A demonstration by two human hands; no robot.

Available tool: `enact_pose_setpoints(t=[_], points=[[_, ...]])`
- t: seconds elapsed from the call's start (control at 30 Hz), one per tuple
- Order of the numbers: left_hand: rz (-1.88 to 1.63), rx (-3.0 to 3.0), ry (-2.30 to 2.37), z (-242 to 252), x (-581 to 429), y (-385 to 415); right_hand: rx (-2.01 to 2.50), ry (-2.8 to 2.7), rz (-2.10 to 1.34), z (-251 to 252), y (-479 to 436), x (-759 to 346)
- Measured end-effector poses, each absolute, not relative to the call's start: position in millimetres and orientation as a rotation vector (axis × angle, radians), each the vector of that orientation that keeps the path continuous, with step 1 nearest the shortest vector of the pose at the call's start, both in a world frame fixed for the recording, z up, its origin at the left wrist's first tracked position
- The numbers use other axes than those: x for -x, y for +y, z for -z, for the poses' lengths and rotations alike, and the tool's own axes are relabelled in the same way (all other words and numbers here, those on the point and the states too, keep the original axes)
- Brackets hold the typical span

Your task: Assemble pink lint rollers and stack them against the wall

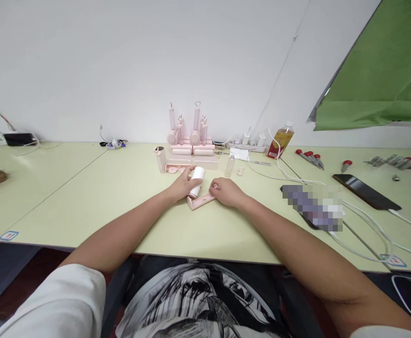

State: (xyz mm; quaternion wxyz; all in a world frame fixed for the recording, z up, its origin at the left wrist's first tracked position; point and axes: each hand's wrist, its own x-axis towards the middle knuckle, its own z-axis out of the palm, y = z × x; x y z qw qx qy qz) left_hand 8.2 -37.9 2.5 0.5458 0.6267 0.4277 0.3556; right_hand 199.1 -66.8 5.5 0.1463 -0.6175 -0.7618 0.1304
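My left hand [183, 186] is closed round a white roll [197, 180], its thumb lying across the front and the roll tilted. Just below the roll, a shallow pink case part [201, 202] with a raised end lies on the table. At that part's right end, my right hand [225, 191] has its fingers curled together on it, and they hide that end. Behind the hands, a clear pinkish tube [230, 166] stands upright. Beside it lies a small pale pink piece [240, 172]. A pink cylinder with an open top [161, 159] stands to the left.
Stacked pink parts and upright tubes [193, 136] stand against the wall. A power strip [249, 146] and a drink bottle [280, 141] are at the back right. Red-tipped tools [310, 158], a black phone [366, 191], a partly blurred phone [311, 206] and white cables lie on the right.
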Motion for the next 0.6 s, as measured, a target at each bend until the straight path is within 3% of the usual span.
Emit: enact_pose_setpoints(t=[0.6], points=[[-0.658, -1.580, 0.915, -7.8, -7.2, -47.9, 1.732, -1.780, -0.989, -7.5, -69.6, -201.7]])
